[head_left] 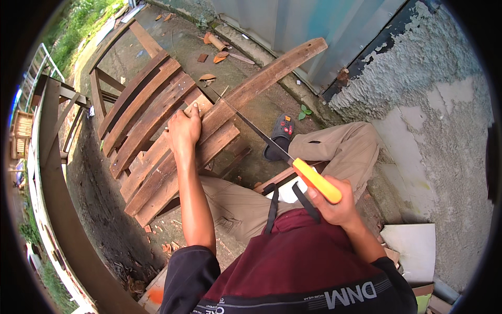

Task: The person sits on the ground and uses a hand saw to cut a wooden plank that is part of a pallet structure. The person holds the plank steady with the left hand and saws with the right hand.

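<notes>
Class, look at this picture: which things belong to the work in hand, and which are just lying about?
In use:
- yellow-handled saw, held in the right grip
- long board, by the saw's blade
- slatted wood, with the left grip resting on it

Lying about:
- dry leaves
- brown tube-shaped piece
- pale panel, lower right

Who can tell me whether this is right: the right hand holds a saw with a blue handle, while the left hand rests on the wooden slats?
The handle colour is wrong: the head view shows that the saw in the right hand has a yellow and orange handle. The left hand does rest on the wooden slats.
</notes>
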A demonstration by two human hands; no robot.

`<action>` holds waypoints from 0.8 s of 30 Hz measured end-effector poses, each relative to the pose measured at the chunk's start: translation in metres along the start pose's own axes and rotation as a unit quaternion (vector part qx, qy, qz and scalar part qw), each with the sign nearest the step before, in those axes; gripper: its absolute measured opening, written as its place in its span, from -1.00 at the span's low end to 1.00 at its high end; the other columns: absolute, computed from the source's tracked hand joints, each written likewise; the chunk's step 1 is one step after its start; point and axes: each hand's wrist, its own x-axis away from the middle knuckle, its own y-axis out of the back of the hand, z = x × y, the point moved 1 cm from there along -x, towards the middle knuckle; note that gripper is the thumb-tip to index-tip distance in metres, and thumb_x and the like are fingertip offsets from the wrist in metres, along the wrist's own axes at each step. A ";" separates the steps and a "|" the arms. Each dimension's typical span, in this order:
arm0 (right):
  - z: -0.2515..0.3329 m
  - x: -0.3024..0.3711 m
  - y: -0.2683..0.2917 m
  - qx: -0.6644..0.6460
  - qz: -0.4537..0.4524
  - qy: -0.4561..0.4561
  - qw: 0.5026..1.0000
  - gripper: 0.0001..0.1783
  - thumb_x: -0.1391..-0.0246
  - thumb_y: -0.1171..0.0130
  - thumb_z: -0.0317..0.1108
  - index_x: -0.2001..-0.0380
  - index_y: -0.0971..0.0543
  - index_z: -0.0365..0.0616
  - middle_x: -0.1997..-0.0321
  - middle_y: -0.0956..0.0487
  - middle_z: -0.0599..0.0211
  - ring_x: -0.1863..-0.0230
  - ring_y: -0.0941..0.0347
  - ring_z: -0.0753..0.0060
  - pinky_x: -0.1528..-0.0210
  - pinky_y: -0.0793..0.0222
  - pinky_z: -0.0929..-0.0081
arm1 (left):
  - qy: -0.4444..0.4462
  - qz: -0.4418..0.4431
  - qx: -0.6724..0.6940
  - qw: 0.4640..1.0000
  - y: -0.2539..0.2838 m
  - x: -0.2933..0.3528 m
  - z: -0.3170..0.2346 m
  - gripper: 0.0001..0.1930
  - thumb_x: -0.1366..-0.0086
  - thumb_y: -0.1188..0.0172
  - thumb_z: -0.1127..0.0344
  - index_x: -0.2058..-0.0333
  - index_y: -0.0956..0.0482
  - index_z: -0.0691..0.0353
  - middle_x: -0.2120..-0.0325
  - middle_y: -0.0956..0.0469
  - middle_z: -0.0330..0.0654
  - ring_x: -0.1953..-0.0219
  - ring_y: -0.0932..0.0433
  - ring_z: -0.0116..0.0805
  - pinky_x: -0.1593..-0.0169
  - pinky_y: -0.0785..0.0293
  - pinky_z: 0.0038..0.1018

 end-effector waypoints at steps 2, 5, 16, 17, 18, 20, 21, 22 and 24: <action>-0.019 0.014 -0.014 -0.026 0.020 0.060 0.998 -0.67 -0.17 -0.41 -0.25 0.41 -0.49 -0.23 0.63 -0.45 0.29 0.65 -0.40 0.30 0.53 -0.34 0.42 | 0.006 -0.001 0.010 1.000 0.002 -0.003 0.001 -0.26 -0.46 0.15 -0.25 -0.21 -0.50 0.35 -0.26 -0.46 0.12 -0.37 -0.34 0.04 -0.41 -0.07 0.16; -0.034 0.031 -0.014 -0.010 0.034 0.077 0.996 -0.70 -0.23 -0.34 -0.22 0.27 -0.53 -0.25 0.53 -0.56 0.34 0.55 -0.54 0.44 0.44 -0.45 0.48 | 0.010 -0.012 0.019 1.000 0.008 0.007 -0.009 -0.28 -0.46 0.15 -0.25 -0.20 -0.53 0.31 -0.19 -0.52 0.14 -0.32 -0.42 0.06 -0.41 -0.08 0.15; -0.018 -0.084 -0.043 -0.122 0.045 0.101 0.986 -0.77 -0.21 -0.32 -0.41 0.41 -0.46 -0.25 0.65 -0.47 0.17 0.67 -0.47 0.36 0.57 -0.31 0.39 | 0.019 -0.023 0.023 0.999 -0.002 0.004 0.000 -0.26 -0.43 0.15 -0.32 -0.23 -0.54 0.17 -0.17 -0.53 0.18 -0.31 -0.42 0.15 -0.41 -0.11 0.08; -0.018 -0.093 -0.053 -0.143 0.032 0.109 0.983 -0.77 -0.21 -0.32 -0.41 0.40 -0.46 -0.25 0.65 -0.47 0.15 0.66 -0.49 0.30 0.57 -0.32 0.38 | 0.020 -0.036 0.015 0.999 -0.001 0.004 -0.003 -0.27 -0.43 0.14 -0.32 -0.23 -0.54 0.17 -0.16 -0.54 0.19 -0.30 -0.42 0.15 -0.40 -0.13 0.07; -0.021 -0.102 -0.066 -0.165 0.019 0.116 0.979 -0.77 -0.21 -0.33 -0.40 0.39 -0.46 -0.25 0.64 -0.48 0.12 0.66 -0.51 0.23 0.56 -0.33 0.36 | 0.022 -0.048 0.006 0.999 -0.001 0.003 -0.004 -0.27 -0.43 0.14 -0.31 -0.23 -0.55 0.18 -0.15 -0.55 0.19 -0.30 -0.43 0.14 -0.39 -0.15 0.06; -0.032 -0.119 -0.090 -0.138 0.014 0.143 0.980 -0.80 -0.18 -0.33 -0.42 0.33 -0.50 -0.28 0.58 -0.55 -0.03 0.51 -0.60 -0.13 0.49 -0.42 0.26 | 0.019 -0.052 0.005 0.998 -0.004 0.002 0.000 -0.28 -0.43 0.14 -0.30 -0.22 -0.55 0.17 -0.12 -0.56 0.20 -0.27 -0.45 0.15 -0.37 -0.18 0.05; -0.037 -0.117 -0.098 -0.140 0.002 0.154 0.978 -0.81 -0.18 -0.32 -0.43 0.31 -0.52 -0.29 0.57 -0.56 -0.04 0.50 -0.61 -0.13 0.47 -0.43 0.24 | 0.016 -0.056 0.005 0.998 -0.003 0.000 0.000 -0.29 -0.43 0.13 -0.30 -0.21 -0.56 0.17 -0.11 -0.57 0.20 -0.26 -0.46 0.15 -0.36 -0.20 0.05; -0.036 -0.116 -0.101 -0.139 -0.008 0.163 0.977 -0.83 -0.18 -0.32 -0.44 0.29 -0.53 -0.30 0.56 -0.57 -0.05 0.49 -0.62 -0.12 0.46 -0.44 0.22 | 0.016 -0.057 0.009 0.998 -0.004 0.000 0.001 -0.29 -0.43 0.13 -0.30 -0.20 -0.57 0.17 -0.10 -0.58 0.20 -0.25 -0.47 0.15 -0.35 -0.21 0.04; -0.039 -0.117 -0.100 -0.142 0.014 0.141 0.980 -0.82 -0.18 -0.32 -0.42 0.26 -0.55 -0.30 0.53 -0.59 -0.07 0.47 -0.62 -0.14 0.44 -0.45 0.21 | 0.014 -0.057 0.015 0.998 -0.004 0.001 0.003 -0.31 -0.43 0.12 -0.29 -0.18 -0.58 0.16 -0.08 -0.59 0.19 -0.22 -0.49 0.17 -0.33 -0.24 0.02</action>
